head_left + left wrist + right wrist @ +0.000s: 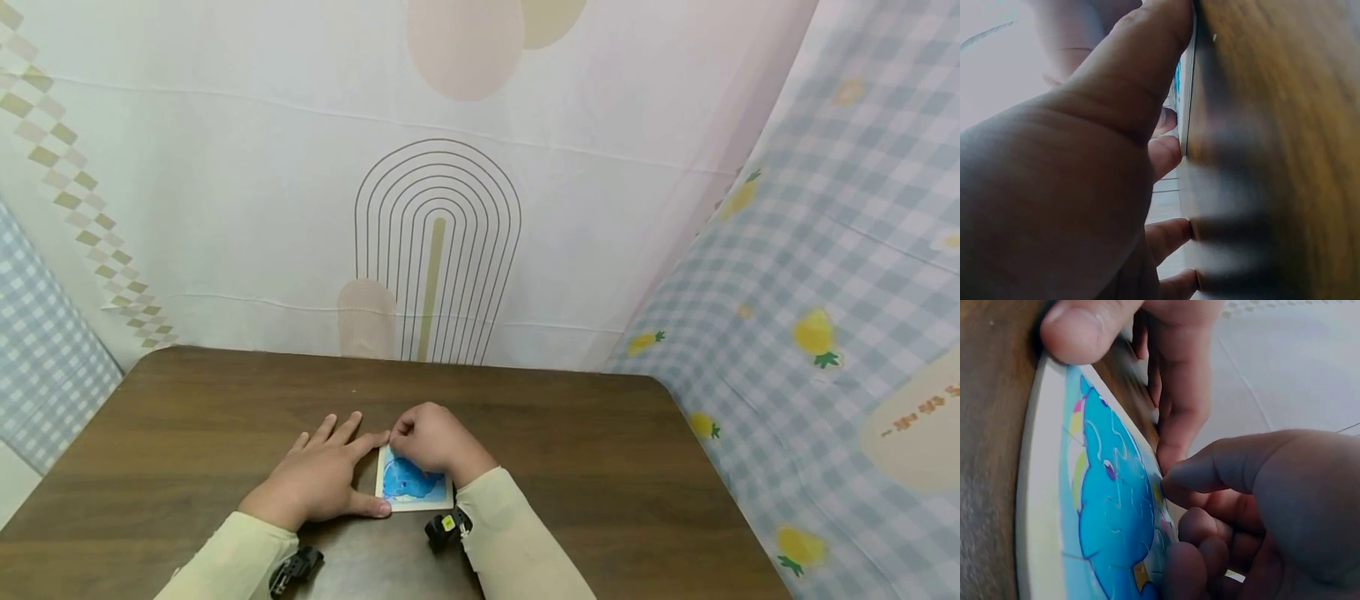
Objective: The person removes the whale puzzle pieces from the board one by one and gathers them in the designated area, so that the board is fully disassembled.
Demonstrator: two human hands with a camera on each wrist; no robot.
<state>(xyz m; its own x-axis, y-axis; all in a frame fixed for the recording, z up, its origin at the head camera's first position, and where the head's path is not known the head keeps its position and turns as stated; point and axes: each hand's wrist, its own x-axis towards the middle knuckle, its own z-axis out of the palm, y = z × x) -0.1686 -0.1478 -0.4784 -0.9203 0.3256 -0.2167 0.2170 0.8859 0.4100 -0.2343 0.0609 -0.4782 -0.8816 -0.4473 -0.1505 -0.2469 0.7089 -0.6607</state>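
We note the right hand (437, 439) with its fingers (1200, 474) curled, tips together at the far edge of the puzzle (408, 485); we see nothing gripped between them. The left hand (318, 481) spreads its fingers apart, thumb and forefinger touching at the two left corners. The puzzle lies on the counter (585, 475), between the hands. We judge two risks: a fingertip catching a seam could lift neighbouring pieces (1116, 512); light bracing could let the puzzle slide.
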